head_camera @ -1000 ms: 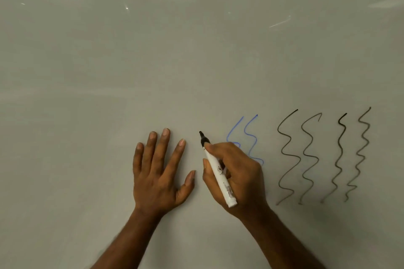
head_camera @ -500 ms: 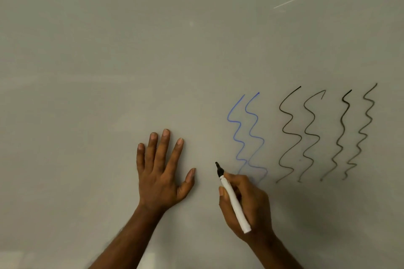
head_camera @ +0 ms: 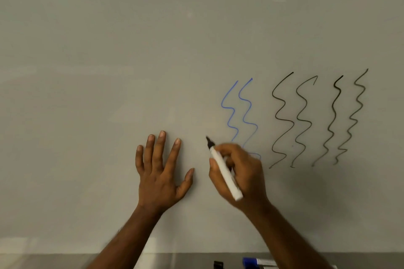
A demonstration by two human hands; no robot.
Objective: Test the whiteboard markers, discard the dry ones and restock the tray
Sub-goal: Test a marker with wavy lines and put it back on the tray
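Whiteboard fills the view. Left hand lies flat on it, fingers spread. Right hand has its grip closed on the marker, tip beside the blue lines. Risk: too light a stroke could pass a good marker off as dry.

No word, number or brand can be read anywhere. The whiteboard bears only wavy lines, not letters: 2 blue lines and 4 black lines. The white barrel of the held marker shows no print that can be made out. The label on the blue-capped marker at the bottom edge is too blurred to read.
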